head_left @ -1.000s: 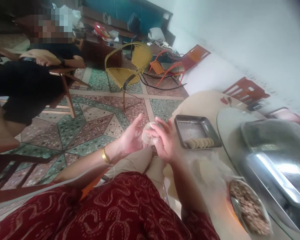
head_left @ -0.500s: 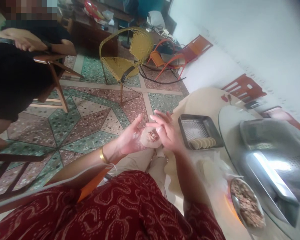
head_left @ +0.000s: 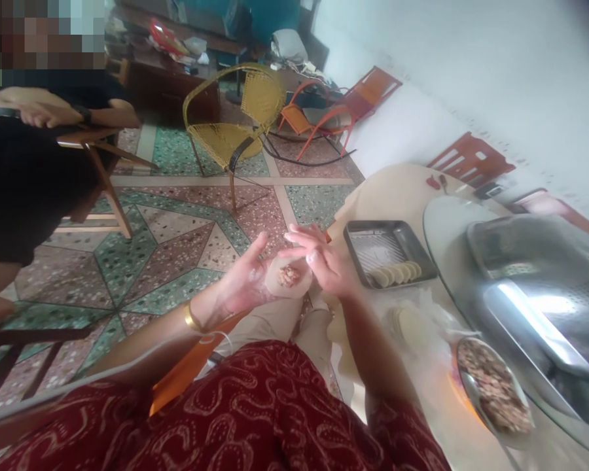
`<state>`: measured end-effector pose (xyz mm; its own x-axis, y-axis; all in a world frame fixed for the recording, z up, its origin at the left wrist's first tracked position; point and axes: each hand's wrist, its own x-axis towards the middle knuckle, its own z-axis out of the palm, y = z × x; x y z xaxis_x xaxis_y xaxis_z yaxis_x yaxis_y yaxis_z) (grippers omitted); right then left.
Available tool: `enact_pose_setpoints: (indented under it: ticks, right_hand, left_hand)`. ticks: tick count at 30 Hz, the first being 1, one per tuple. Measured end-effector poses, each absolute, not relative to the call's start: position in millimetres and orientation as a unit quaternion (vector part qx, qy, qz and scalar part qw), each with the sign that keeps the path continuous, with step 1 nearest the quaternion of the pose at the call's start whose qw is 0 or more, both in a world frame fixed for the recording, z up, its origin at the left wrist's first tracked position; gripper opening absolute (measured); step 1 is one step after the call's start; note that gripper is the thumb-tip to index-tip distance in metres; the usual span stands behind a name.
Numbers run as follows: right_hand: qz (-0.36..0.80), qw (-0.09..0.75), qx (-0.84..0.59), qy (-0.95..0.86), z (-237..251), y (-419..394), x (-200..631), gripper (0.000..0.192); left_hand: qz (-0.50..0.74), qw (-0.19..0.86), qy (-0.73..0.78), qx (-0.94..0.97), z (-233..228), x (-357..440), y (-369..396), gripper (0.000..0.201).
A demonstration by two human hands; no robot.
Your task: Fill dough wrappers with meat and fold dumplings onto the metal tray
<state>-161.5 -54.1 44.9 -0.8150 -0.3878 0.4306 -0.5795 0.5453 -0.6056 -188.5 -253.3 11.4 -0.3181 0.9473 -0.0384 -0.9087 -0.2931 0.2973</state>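
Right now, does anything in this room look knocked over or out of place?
Yes. An orange metal chair lies tipped on its side on the patterned floor by the white wall, behind the upright yellow woven chair. On the table, the grey metal tray looks orderly.

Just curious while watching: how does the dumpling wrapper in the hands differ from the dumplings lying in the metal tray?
The wrapper lies open and round on the left hand, its meat filling showing; the tray dumplings are folded shut, no filling visible. The wrapper is a single piece touched by the right hand; the dumplings sit untouched in an overlapping row at the near end of the metal tray. Both are pale dough.
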Motion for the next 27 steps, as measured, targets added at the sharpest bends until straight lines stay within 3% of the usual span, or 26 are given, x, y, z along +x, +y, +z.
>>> enact_pose_setpoints:
  ticks: [14, 27]
  right_hand:
    - [0.460, 0.194, 0.239, -0.833, 42, -46, -158, 0.045]
    - [0.543, 0.173, 0.210, -0.795, 37, -43, -162, 0.047]
  left_hand:
    - [0.793, 0.570, 0.189, 0.103, 26, -187, -256, 0.081]
    - [0.790, 0.572, 0.182, 0.123, 22, -188, -251, 0.086]
